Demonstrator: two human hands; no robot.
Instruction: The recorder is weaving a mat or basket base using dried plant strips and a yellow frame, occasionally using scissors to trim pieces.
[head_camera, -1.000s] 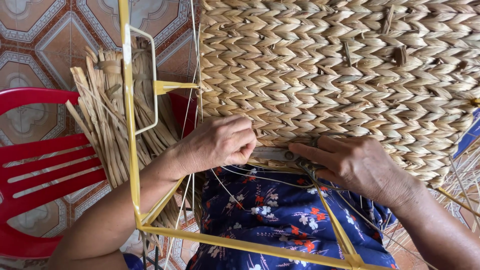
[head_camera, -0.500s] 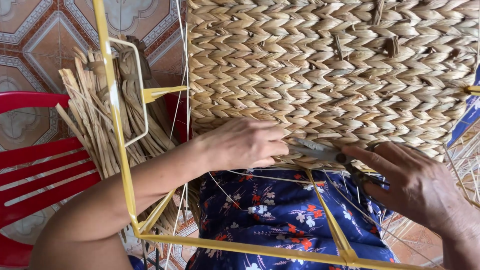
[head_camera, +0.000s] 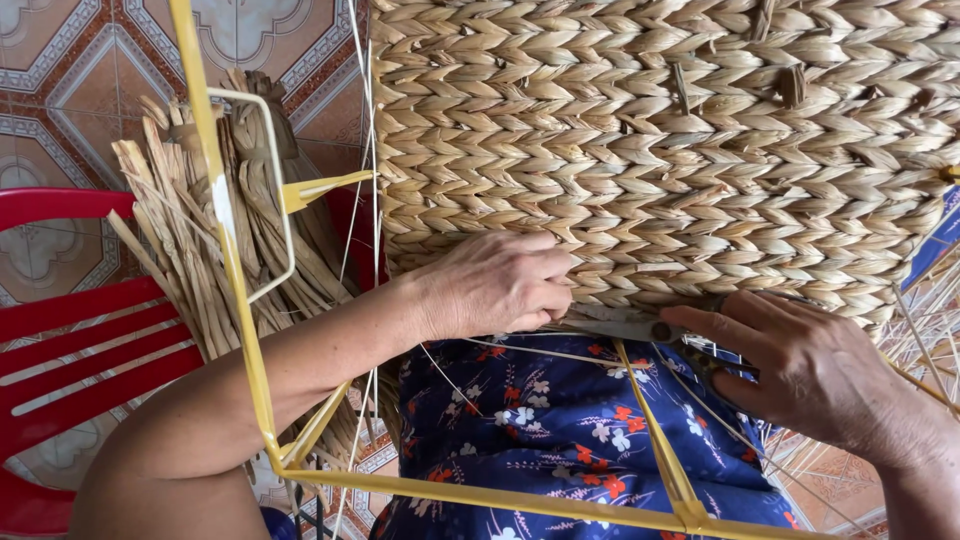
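Head view, one moment of basket weaving on a wire frame. Item one: a woven panel (head_camera: 660, 150) of pale dried-grass strands in a herringbone pattern, one piece, filling the far right and reaching down to the hands. Item two: a yellow metal frame (head_camera: 240, 330), one, with an upright at left and a near bar running across the lap; thin wire spokes hang from the panel, too many and too fine to count. Item three: scissors (head_camera: 640, 325), one pair, lying along the panel's lower edge at centre. Left hand (head_camera: 495, 285): clenched, fingers curled against the bottom row of weave, apparently pinching a strand end, though the strand itself is hidden under the fingers. Right hand (head_camera: 810, 375): closed round the scissors' handles, blades pointing left toward the other hand. Judged step: trimming or finishing a strand end at the lowest woven row; the next move seems to call for the blades meeting the strand close to the weave without nicking neighbouring strands or the wires. Item four: a bundle of loose strands (head_camera: 210, 230), one, standing at left beyond the frame. Item five: a red plastic chair (head_camera: 80, 340), one, at far left on patterned floor tiles (head_camera: 70, 60). Item six: blue floral cloth (head_camera: 540, 420) over the lap, near centre.
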